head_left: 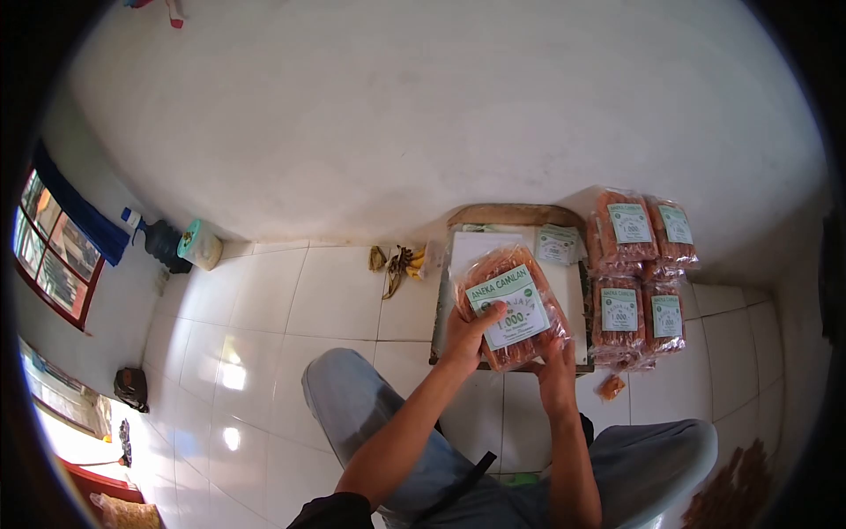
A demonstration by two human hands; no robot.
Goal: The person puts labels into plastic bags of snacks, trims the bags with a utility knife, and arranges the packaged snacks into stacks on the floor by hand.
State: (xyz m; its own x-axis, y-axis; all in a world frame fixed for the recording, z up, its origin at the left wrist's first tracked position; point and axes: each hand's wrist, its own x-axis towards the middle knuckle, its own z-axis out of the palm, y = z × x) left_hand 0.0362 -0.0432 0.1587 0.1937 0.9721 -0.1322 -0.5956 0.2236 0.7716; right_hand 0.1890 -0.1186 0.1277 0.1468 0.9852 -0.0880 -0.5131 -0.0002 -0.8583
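A clear plastic pack of reddish-brown snacks (535, 342) with a green and white label is held up over a low wooden-edged table (511, 214). My left hand (469, 335) grips its left side, with the thumb lying over the label. At the pack's lower right edge, my right hand (555, 379) holds it from below, its fingertips partly hidden by the plastic. Behind the pack, a white sheet (470, 249) and a stack of green printed labels (557, 244) lie on the table.
Stacked snack packs (619, 313) stand right of the table, with a small orange-brown packet (611, 386) on the floor before them. Bananas (415, 263) lie left of the table. A water jug (165, 245) and a lidded tub (201, 246) stand by the wall, far left.
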